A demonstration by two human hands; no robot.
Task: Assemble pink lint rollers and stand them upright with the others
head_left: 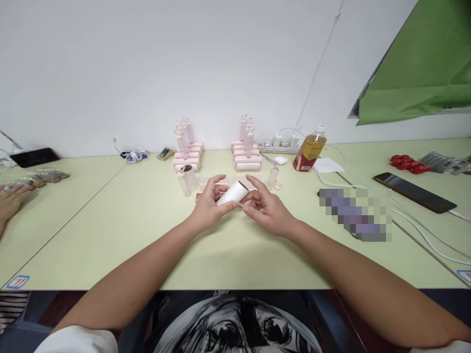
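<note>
A white roll (pixel 232 193) with a dark hollow end lies tilted between my two hands, above the table. My left hand (pixel 212 203) wraps round its left side, thumb along the front. On the roll's right, my right hand (pixel 267 206) has its fingers curled close to the open end, thumb and fingers near its lower edge; whether they grip something small is hidden. Just behind the hands are pale translucent pieces (pixel 253 182), partly covered. An upright roll (pixel 189 177) stands at the left beside a pink tube (pixel 183 183). A small clear bottle (pixel 273 177) stands at the right.
Two groups of pink boxes (pixel 248 163) with upright pink tubes (pixel 181 143) stand near the wall. To the right are a drink bottle (pixel 310 149), a blurred object (pixel 353 215), a phone (pixel 415 192) and cables. Another person's hand (pixel 13 200) rests at the far left.
</note>
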